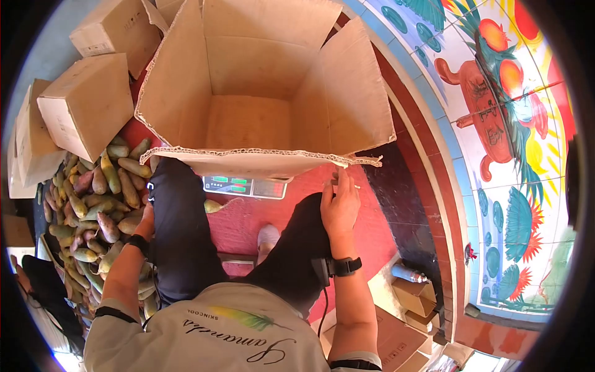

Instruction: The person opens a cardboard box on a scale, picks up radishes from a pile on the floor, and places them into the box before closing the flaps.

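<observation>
My right hand (pixel 341 208) is beside my right knee, just below the near flap of a large open cardboard box (pixel 248 124). Its fingers are curled, and a thin white stick like a cigarette (pixel 356 186) pokes out from them. My left hand (pixel 147 222) reaches down past my left knee, against a big heap of long green, brown and reddish tuber-like produce (pixel 93 214). The fingers of that hand are hidden behind the knee. No produce shows inside the box. A digital scale (pixel 269 189) with green displays peeks out under the box's near side.
Several smaller cardboard boxes (pixel 87 105) stand behind the heap. One tuber (pixel 212 206) lies on the red floor (pixel 242 223) between my legs. A painted tile wall (pixel 489 155) runs along the right. A spray can (pixel 409 273) and more cartons (pixel 415 296) are at lower right.
</observation>
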`<state>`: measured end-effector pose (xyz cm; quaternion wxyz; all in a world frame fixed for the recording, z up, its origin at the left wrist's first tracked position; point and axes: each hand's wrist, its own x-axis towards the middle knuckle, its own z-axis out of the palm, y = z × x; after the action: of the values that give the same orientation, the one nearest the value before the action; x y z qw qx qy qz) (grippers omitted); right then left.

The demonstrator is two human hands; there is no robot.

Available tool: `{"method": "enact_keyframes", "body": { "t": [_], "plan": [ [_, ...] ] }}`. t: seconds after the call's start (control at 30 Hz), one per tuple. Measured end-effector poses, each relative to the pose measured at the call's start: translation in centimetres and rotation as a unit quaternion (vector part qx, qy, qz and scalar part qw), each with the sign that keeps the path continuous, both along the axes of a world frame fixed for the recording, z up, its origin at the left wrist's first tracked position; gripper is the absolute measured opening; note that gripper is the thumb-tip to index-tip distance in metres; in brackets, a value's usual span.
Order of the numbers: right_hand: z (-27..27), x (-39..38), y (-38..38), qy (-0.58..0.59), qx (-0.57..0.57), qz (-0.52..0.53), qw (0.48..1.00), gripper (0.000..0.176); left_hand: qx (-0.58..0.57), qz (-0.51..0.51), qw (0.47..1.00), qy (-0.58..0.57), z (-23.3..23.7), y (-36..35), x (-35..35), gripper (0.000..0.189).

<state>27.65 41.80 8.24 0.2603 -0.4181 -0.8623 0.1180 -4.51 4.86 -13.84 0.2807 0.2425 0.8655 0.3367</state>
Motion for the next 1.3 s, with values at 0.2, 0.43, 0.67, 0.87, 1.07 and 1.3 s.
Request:
{"method": "enact_keyframes", "body": {
  "t": [0.2,0.43,0.67,0.87,1.07,1.3],
  "plan": [
    [-0.2,0.1,0.1,-0.014,0.010,0.002,1.000,0.024,-0.103,-0.018,0.994,-0.024,-3.2,-1.8,1.2,0.019],
    [-0.2,0.2,0.1,-0.033,0.042,0.006,0.999,0.009,-0.188,-0.042,0.981,-0.004,-6.6,-1.9,1.5,0.020],
    [-0.3,0.5,-0.2,-0.075,0.062,0.017,0.995,0.015,-0.256,-0.071,0.964,0.019,-9.9,-0.7,1.8,0.021],
    [-1.1,0.6,-0.1,-0.091,0.054,0.016,0.994,0.017,-0.290,-0.098,0.951,0.037,-11.9,0.6,1.3,0.022],
    [-0.9,0.4,-0.1,-0.123,0.039,0.010,0.992,0.017,-0.315,-0.116,0.941,0.055,-13.1,2.2,0.5,0.023],
    [-0.6,-0.1,0.1,-0.076,0.073,0.034,0.994,0.017,-0.336,-0.135,0.930,0.069,-13.8,2.8,0.2,0.025]
  ]
}}
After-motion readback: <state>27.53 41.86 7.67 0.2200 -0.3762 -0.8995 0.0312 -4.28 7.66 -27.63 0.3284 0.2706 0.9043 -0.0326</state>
